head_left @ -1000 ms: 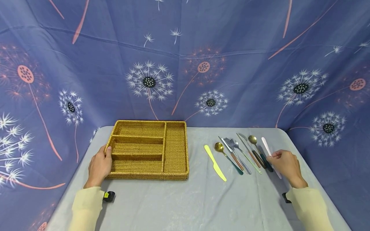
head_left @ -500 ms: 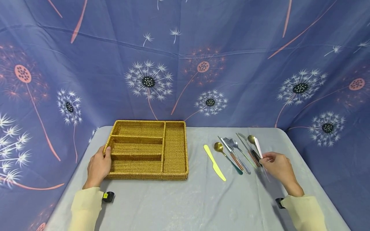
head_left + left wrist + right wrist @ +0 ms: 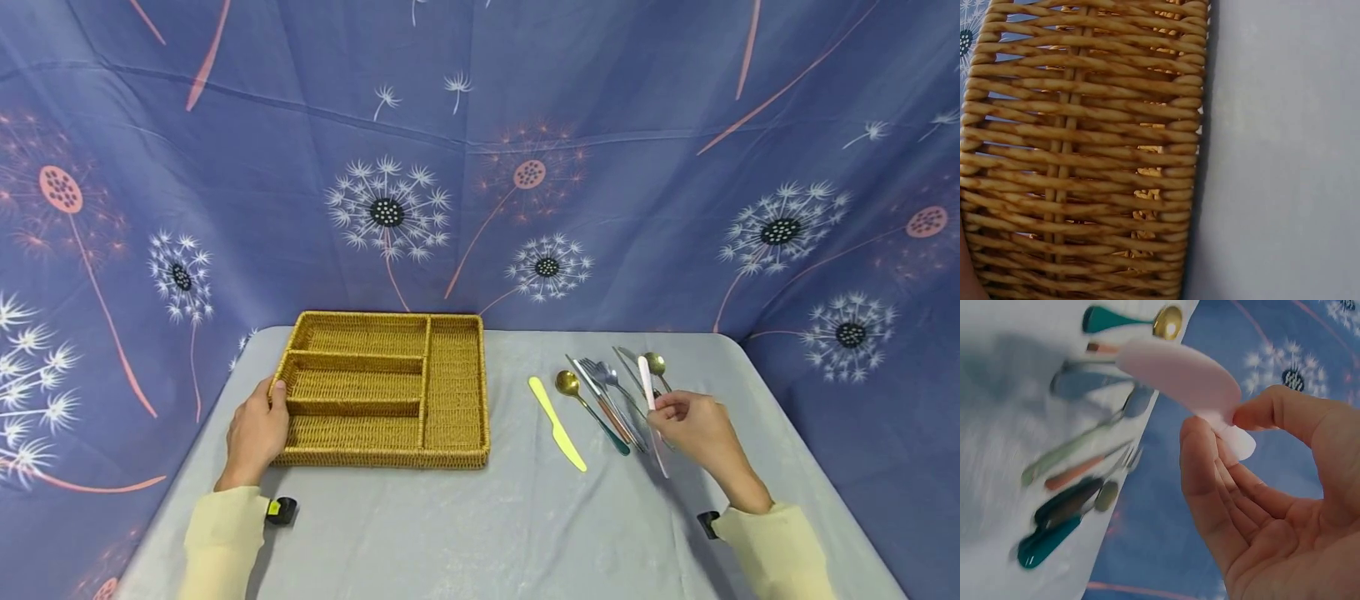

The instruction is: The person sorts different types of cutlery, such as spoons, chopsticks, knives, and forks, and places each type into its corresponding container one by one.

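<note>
My right hand (image 3: 693,429) pinches a pale pink knife (image 3: 647,382) between thumb and fingers, lifted above the row of cutlery (image 3: 611,400) on the table's right half. In the right wrist view the pink knife (image 3: 1179,375) juts out from my fingertips (image 3: 1200,444) over the spoons and forks (image 3: 1079,456) below. My left hand (image 3: 258,433) rests against the left side of the woven tray (image 3: 457,454), thumb on its rim. The left wrist view shows only the tray's woven wall (image 3: 1085,156) close up.
A yellow knife (image 3: 557,422) lies alone on the grey tablecloth (image 3: 480,533) between the tray and the cutlery row. A gold spoon with a teal handle (image 3: 592,408) lies beside it. A blue dandelion-print backdrop (image 3: 480,167) hangs behind and at both sides.
My right hand has picked the pink knife up off the table's right end and carried it leftward over the other cutlery. The left hand has stayed on the tray.
</note>
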### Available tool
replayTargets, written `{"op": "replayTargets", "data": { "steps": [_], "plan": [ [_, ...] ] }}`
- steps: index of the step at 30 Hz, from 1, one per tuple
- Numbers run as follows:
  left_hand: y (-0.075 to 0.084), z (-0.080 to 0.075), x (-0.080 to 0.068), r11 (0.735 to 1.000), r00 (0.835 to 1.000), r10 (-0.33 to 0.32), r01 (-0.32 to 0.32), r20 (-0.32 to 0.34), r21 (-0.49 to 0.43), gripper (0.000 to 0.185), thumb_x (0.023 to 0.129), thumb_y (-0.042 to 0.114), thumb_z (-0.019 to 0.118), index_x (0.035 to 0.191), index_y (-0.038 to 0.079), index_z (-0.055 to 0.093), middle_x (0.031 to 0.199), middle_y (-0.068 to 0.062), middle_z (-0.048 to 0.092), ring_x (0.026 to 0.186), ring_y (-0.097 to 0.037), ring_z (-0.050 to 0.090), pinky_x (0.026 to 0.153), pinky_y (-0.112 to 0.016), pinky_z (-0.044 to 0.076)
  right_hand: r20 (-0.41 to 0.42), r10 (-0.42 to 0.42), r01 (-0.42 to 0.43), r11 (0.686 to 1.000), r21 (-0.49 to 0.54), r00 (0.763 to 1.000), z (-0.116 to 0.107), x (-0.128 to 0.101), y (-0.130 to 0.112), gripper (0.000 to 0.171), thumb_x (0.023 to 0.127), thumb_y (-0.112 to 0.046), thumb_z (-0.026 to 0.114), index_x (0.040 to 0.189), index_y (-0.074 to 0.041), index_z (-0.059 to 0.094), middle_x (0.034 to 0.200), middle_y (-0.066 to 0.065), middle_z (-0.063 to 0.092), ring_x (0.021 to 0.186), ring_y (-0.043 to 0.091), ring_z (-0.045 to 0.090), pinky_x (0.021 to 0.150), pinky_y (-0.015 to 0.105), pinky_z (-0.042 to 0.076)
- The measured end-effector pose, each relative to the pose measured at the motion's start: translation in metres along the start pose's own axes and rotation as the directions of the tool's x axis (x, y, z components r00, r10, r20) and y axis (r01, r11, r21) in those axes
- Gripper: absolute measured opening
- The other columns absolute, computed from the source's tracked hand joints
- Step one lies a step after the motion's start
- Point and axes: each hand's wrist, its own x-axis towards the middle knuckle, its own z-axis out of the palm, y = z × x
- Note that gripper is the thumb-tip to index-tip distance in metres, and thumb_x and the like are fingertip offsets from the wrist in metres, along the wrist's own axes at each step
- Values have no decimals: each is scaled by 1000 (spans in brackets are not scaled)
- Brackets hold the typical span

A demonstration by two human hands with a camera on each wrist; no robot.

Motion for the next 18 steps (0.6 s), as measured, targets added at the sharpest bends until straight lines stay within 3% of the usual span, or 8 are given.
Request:
{"op": "replayTargets", "data": {
  "steps": [18],
  "plan": [
    [0,0,-2,1000,1000,-4,4,7,-17,73,116,48,18,168,-4,26,162,-39,37,143,-65,37,112,-79,31,147,-90,68,987,145,985,52,22,-88,17,90,-9,75,104,0,72,80,0,73,67,12,66,60,28,53]
  ]
}}
